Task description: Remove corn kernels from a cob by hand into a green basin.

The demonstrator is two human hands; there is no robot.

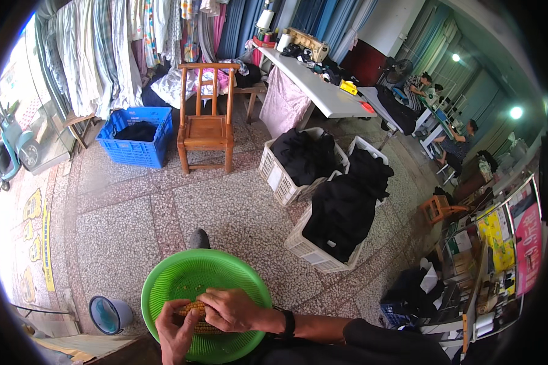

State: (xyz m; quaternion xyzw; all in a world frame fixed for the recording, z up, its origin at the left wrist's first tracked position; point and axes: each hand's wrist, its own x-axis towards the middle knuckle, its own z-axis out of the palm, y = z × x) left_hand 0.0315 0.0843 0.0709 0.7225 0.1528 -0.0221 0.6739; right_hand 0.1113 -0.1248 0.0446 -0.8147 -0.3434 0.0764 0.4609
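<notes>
A yellow-orange corn cob [192, 308] is held over a green plastic basket [153, 285]. My left hand [177, 326] pinches the cob's left end between thumb and fingers. My right hand [232, 311], with a black band at the wrist, presses its fingers on the cob's right end. More corn [205, 328] shows just beneath my hands, partly covered by them. A few loose kernels [185, 288] lie on the basket's slotted inner surface. The tip of a dark shoe [199, 238] shows beyond the rim.
White plastic crates [277, 177] of black cloth stand ahead to the right. A wooden chair [206, 130] and a blue crate [134, 148] are farther off. At the left sits a small bucket [110, 315]. A sewing machine [307, 43] rests on a table [322, 91]. Two people work at the far right.
</notes>
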